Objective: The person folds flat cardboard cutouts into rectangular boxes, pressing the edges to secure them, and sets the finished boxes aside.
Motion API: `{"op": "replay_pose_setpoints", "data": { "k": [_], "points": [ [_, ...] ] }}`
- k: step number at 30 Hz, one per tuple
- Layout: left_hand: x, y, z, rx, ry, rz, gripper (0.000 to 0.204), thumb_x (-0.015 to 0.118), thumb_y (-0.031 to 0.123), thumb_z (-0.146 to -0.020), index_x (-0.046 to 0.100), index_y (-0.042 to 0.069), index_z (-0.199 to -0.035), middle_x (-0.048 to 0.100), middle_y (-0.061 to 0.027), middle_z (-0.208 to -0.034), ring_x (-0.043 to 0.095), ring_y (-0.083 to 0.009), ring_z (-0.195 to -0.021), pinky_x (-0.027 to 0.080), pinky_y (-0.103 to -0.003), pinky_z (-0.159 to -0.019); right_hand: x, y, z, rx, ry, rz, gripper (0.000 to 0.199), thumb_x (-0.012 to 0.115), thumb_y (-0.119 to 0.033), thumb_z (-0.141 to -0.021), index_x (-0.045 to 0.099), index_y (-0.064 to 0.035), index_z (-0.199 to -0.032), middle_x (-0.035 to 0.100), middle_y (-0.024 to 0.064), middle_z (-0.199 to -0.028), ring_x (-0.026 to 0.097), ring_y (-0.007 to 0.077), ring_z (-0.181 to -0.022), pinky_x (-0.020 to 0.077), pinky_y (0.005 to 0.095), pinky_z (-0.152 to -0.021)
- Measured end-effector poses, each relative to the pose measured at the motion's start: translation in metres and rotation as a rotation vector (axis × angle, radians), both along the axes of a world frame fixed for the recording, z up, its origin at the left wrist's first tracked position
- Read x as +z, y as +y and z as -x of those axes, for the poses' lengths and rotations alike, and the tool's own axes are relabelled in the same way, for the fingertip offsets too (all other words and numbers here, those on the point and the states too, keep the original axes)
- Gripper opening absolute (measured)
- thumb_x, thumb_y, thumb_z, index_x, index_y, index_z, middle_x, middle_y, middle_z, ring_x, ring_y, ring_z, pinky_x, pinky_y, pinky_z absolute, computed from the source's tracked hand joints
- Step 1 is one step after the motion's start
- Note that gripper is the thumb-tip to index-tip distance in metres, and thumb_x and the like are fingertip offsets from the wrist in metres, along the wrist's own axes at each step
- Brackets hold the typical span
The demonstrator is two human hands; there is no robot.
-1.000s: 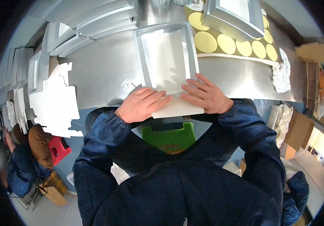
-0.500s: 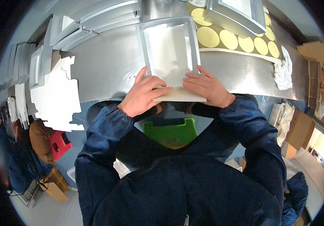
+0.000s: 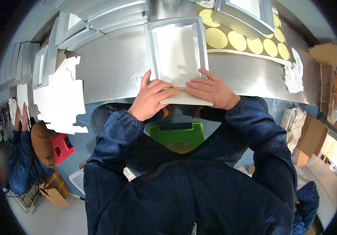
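Note:
A shallow grey cardboard box (image 3: 204,47) with a white inside lies before me at the table's front edge. Its near end has a pale flap (image 3: 186,98) that leans outward over the edge. My left hand (image 3: 150,98) grips the near left corner, one finger up along the outer wall and the others bent over the flap's fold. At the near right corner my right hand (image 3: 214,92) holds the box too, one finger by the side wall and the rest laid across the fold. The undersides of both hands are hidden.
Grey boxes (image 3: 117,23) are stacked at the far left, beside flat white cardboard sheets (image 3: 59,98). At the far right, another grey box (image 3: 243,17) rests on a sheet of round yellow stickers (image 3: 216,38). A crumpled white cloth (image 3: 293,76) lies right. A co-worker (image 3: 23,156) sits left.
My right hand has shifted slightly left along the fold, and my left hand a little right. The box stays nearly in place. The co-worker's hands at the left have moved onto a white piece.

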State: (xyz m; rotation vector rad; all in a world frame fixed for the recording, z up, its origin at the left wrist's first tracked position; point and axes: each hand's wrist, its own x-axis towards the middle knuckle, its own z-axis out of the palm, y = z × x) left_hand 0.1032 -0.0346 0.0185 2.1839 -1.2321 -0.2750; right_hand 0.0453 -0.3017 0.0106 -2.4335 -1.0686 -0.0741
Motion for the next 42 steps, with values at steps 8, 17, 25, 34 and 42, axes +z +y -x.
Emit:
{"op": "replay_pose_setpoints", "data": {
  "k": [8,17,25,34,42],
  "points": [
    [-0.01,-0.004,-0.007,0.144,0.078,0.075,0.013,0.062,0.016,-0.084,0.071,0.009,-0.091,0.067,-0.0029,-0.081,0.063,-0.0192,-0.086,0.016,-0.048,-0.114,-0.018,-0.007,0.001,-0.191,0.147,-0.283,0.032,0.067,-0.017,-0.08,0.063,-0.0105,-0.111,0.061,0.0083,-0.119,0.055,0.0226,-0.115,0.0238,0.0504,-0.112],
    [-0.021,-0.029,0.01,0.663,0.121,0.247,0.04,0.066,0.012,-0.084,0.05,0.002,-0.119,0.061,-0.0214,-0.106,0.063,-0.0353,-0.087,0.044,-0.044,-0.093,-0.014,0.013,-0.001,-0.668,0.337,-0.497,0.032,0.066,-0.016,-0.083,0.057,-0.0055,-0.111,0.062,0.0152,-0.099,0.06,0.0319,-0.095,0.0413,0.0425,-0.098],
    [-0.011,-0.041,0.011,0.717,-0.205,0.088,0.031,0.062,0.01,-0.084,0.056,0.008,-0.115,0.055,-0.0154,-0.119,0.058,-0.0343,-0.102,0.048,-0.038,-0.085,-0.012,0.03,0.001,-0.822,0.282,-0.417,0.055,0.064,-0.013,-0.085,0.043,-0.008,-0.136,0.06,0.0192,-0.106,0.058,0.0353,-0.095,0.0466,0.0407,-0.085],
    [-0.026,-0.014,0.007,0.07,-0.419,0.09,0.048,0.065,0.009,-0.072,0.057,0.002,-0.119,0.057,-0.01,-0.122,0.053,-0.0266,-0.115,0.045,-0.038,-0.096,-0.011,0.035,0.0,-0.746,-0.195,-0.079,0.046,0.064,-0.01,-0.08,0.054,-0.0067,-0.125,0.06,0.0131,-0.117,0.052,0.0295,-0.116,0.041,0.0436,-0.098],
    [-0.025,-0.013,0.007,0.017,-0.411,-0.005,0.036,0.057,0.008,-0.078,0.057,0.002,-0.113,0.06,-0.0086,-0.112,0.058,-0.0216,-0.107,0.044,-0.038,-0.097,-0.021,0.014,0.006,-0.301,-0.282,0.061,0.031,0.064,-0.016,-0.079,0.057,-0.0058,-0.108,0.064,0.0059,-0.105,0.061,0.02,-0.101,0.0346,0.0486,-0.107]
  ]
}}
